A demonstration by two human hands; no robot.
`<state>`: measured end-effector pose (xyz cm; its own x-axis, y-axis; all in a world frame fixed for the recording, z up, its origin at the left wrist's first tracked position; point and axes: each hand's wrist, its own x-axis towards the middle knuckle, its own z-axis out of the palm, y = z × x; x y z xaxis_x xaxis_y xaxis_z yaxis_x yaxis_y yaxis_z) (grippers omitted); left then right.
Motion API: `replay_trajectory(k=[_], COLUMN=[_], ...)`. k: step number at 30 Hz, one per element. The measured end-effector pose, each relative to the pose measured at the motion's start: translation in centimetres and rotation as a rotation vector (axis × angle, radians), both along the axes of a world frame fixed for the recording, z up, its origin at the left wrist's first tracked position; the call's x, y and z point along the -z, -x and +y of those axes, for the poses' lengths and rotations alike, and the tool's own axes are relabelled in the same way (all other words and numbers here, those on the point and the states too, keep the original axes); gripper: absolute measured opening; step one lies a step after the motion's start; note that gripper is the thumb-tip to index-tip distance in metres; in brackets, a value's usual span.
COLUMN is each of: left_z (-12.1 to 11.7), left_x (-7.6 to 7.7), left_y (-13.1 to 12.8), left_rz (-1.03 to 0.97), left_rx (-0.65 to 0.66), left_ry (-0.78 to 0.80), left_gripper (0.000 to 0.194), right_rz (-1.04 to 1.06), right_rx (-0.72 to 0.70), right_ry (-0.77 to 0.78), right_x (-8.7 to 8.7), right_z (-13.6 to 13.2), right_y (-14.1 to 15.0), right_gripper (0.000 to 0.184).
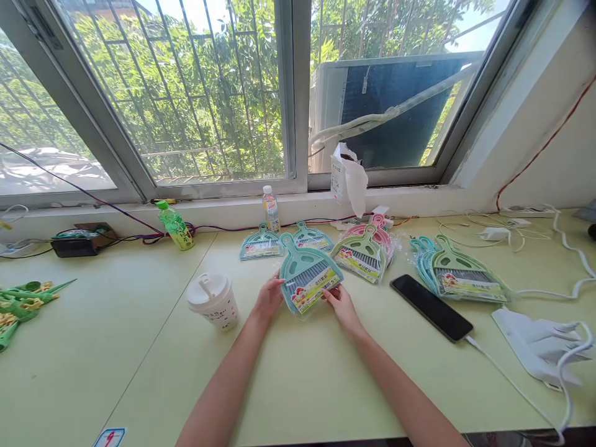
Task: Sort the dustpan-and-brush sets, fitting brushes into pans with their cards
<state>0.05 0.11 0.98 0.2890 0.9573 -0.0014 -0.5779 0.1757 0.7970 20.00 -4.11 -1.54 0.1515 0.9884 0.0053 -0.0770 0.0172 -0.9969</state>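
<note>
Between my hands, tilted above the table, is a teal dustpan and brush set [305, 273] in clear wrap with a yellow label. My left hand [269, 297] grips its left edge. At its lower right edge, the fingers and thumb of my right hand [343, 304] pinch the wrapped set. Behind it lie two more teal dustpan sets, one at the left [262, 243] and one partly covered [311, 238]. To the right is a pile with a green set [361, 254] over pink ones [384, 233].
Left of my hands stands a white lidded cup [214, 302]. A black phone [432, 308] on a white cable lies at the right, near another dustpan stack [465, 273] and a white power strip [535, 347]. Bottles [176, 226] and a torn white box [344, 180] stand by the window.
</note>
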Motion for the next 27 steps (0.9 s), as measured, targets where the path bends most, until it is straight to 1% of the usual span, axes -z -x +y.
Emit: replay_trajectory(k=[3, 5, 7, 10, 13, 15, 18, 20, 22, 23, 25, 27], left_z=[-0.1, -0.1, 0.2, 0.6, 1.2, 1.7, 2.8, 3.3, 3.7, 3.7, 3.5, 3.2], left_x=[0.1, 0.5, 1.0, 1.7, 2.1, 2.2, 2.3, 2.4, 2.5, 2.5, 2.5, 2.5], left_y=[0.1, 0.1, 0.0, -0.4, -0.1, 0.7, 2.7, 3.8, 4.3, 4.2, 3.9, 3.5], left_rz=[0.081, 0.127, 0.138, 0.117, 0.065, 0.015, -0.036, -0.027, 0.042, 0.109, 0.306, 0.494], left_rx=[0.107, 0.120, 0.093, 0.010, -0.093, -0.208, -0.409, -0.475, -0.498, -0.500, -0.491, -0.454], left_ry=[0.001, 0.012, 0.014, 0.028, 0.049, 0.052, 0.072, 0.125, 0.187, 0.202, 0.203, 0.168], left_gripper=[0.053, 0.049, 0.047, 0.046, 0.050, 0.051, 0.049, 0.048, 0.048, 0.047, 0.044, 0.042], right_rz=[0.031, 0.049, 0.095, 0.183, 0.187, 0.163, 0.152, 0.161, 0.178, 0.188, 0.205, 0.212], right_rx=[0.099, 0.124, 0.104, 0.054, 0.035, 0.012, -0.003, 0.020, 0.046, 0.054, 0.070, 0.083], right_ry=[-0.007, 0.022, 0.083, 0.166, 0.172, 0.147, 0.126, 0.122, 0.108, 0.100, 0.088, 0.081], right_x=[-0.2, -0.5, -0.7, -0.9, -1.2, -1.5, -1.8, -1.9, -1.9, -1.9, -1.8, -1.8], right_z=[0.0, 0.1, 0.2, 0.4, 0.4, 0.4, 0.3, 0.3, 0.3, 0.4, 0.4, 0.5], right_y=[-0.7, -1.2, -1.7, -2.1, -2.7, -3.2, -4.3, -4.9, -5.3, -5.5, -5.7, -5.8], right_gripper=[0.047, 0.045, 0.042, 0.038, 0.037, 0.039, 0.044, 0.045, 0.045, 0.045, 0.046, 0.046])
